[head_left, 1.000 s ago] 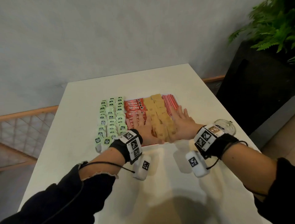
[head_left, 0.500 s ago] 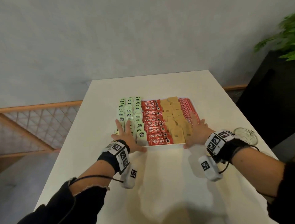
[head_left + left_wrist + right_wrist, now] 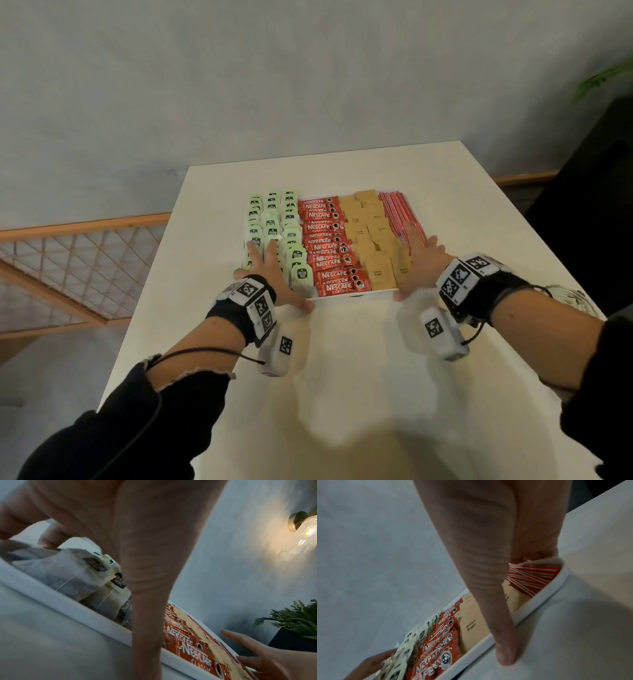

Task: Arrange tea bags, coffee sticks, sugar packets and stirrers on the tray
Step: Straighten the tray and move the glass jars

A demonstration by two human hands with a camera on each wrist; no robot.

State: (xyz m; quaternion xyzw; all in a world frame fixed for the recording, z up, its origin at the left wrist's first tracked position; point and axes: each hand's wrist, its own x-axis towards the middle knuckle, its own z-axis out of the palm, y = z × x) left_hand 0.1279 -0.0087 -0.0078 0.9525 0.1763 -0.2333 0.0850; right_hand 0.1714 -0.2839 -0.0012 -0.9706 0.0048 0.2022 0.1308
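A white tray (image 3: 346,297) lies on the table, filled in columns: green tea bags (image 3: 274,222) on the left, then red coffee sticks (image 3: 325,246), brown sugar packets (image 3: 373,236) and red stirrers (image 3: 397,212) on the right. My left hand (image 3: 279,277) is at the near left corner, fingers spread flat over the tea bags, thumb (image 3: 145,628) down by the near rim (image 3: 68,601). My right hand (image 3: 411,263) is at the near right corner. Its fingers reach over the stirrers (image 3: 530,574) and its thumb (image 3: 496,615) presses straight against the near rim (image 3: 539,599). Neither hand holds a loose item.
The white table (image 3: 342,377) stretches toward me from the tray. A clear glass (image 3: 565,298) stands by the right edge behind my right wrist. A dark stand with a plant (image 3: 603,78) is on the right, and a wooden lattice railing (image 3: 68,260) on the left.
Both hands have slid apart from the middle of the tray, over the coffee sticks and sugar, out to its near corners. In the last half second they have barely moved.
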